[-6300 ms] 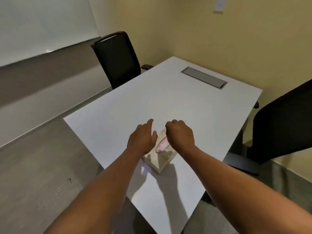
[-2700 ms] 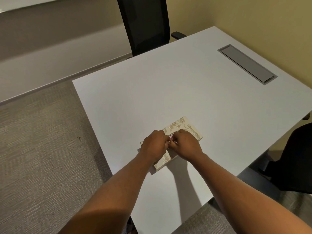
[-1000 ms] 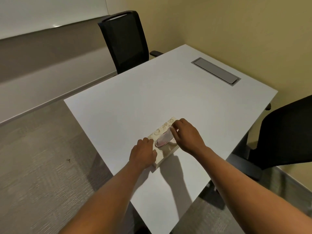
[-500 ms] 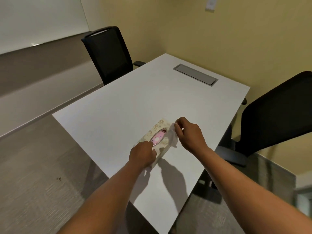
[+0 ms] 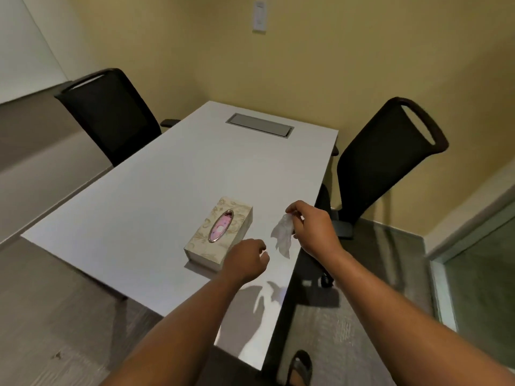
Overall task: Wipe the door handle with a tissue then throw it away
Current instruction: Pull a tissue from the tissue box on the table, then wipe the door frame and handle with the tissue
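A cream patterned tissue box (image 5: 220, 234) with a pink oval opening lies on the white table (image 5: 156, 196) near its front right corner. My right hand (image 5: 313, 228) pinches a crumpled white tissue (image 5: 282, 236) that hangs free in the air to the right of the box. My left hand (image 5: 246, 260) hovers just off the box's near right corner, fingers curled, holding nothing. No door handle is in sight.
Two black office chairs stand at the table, one at the far left (image 5: 111, 112) and one at the right (image 5: 381, 157). A grey cable hatch (image 5: 259, 125) is set into the table's far end. A glass panel (image 5: 479, 274) stands at the right. My sandalled foot (image 5: 299, 367) shows below.
My right hand has pulled the tissue clear of the box and moved right. My left hand has let go of the box. The view has turned to the right.
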A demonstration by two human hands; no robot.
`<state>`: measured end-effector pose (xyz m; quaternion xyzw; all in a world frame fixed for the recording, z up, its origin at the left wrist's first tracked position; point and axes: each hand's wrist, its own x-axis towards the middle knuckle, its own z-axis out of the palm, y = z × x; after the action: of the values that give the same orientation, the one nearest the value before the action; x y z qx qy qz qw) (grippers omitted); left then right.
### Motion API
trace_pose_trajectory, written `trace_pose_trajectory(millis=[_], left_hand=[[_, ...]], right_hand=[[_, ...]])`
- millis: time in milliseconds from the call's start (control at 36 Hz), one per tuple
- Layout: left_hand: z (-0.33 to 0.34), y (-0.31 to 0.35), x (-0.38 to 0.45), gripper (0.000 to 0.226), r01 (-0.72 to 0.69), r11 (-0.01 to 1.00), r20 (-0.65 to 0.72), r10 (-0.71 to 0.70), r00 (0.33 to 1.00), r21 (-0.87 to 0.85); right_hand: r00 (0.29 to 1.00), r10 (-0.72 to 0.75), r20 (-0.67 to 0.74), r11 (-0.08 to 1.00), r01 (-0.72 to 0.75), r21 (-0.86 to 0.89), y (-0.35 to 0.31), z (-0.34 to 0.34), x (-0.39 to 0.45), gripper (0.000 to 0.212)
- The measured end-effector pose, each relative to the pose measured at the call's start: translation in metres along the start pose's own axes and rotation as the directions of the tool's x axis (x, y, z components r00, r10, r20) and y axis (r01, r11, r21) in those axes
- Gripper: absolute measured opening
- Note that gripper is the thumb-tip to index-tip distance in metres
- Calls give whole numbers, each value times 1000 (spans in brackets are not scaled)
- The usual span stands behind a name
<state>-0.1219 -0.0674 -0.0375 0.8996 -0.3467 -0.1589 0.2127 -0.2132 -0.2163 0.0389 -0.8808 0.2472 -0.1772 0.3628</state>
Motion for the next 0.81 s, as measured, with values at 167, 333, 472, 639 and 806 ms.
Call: trace_pose_trajectory(millis=[167, 333, 472, 639, 806], left_hand=[[12, 53, 6, 42, -55, 971, 87, 77, 993, -233], [34, 114, 11, 48, -136, 941, 132, 185, 974, -311], [64, 169, 13, 52, -171, 905, 174, 254, 951, -389], [104, 236, 8, 52, -187, 872, 235, 319, 918, -453], [150, 302, 5, 49, -224, 844, 275, 392, 878, -487]], right_hand=[[994, 53, -91, 997, -57, -50, 21, -33, -22, 20], [972, 152, -177, 987, -159, -22, 57, -80, -42, 22], [954, 220, -206, 970, -237, -62, 93, -126, -63, 25], [919, 290, -269, 952, -305, -15, 136, -178, -94, 23], [868, 366, -335, 924, -382, 19, 173, -226, -134, 24]])
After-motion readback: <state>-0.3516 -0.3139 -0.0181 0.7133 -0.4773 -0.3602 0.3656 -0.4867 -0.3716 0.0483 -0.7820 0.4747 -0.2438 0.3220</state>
